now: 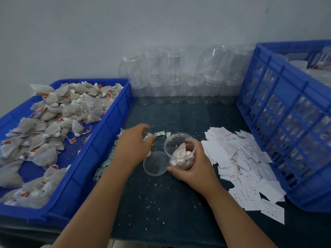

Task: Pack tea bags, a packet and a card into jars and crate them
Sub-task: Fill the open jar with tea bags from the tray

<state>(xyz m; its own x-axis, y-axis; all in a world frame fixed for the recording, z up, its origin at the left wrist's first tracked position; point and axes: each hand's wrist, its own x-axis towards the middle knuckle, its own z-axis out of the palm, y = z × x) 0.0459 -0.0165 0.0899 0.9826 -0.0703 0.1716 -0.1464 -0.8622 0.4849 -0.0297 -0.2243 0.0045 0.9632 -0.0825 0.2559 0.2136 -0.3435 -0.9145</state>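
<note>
Beside the lid (155, 163) — right hand (195, 169) grips jar (171, 142) (tea bags (180, 154) inside)

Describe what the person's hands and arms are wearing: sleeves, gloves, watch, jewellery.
Both hands are bare: the left hand and right hand wear no gloves. The left forearm and right forearm are uncovered to the frame's bottom edge, with no sleeve, watch or bracelet in view. No ring shows on the right hand; the left fingertips are blurred.
</note>
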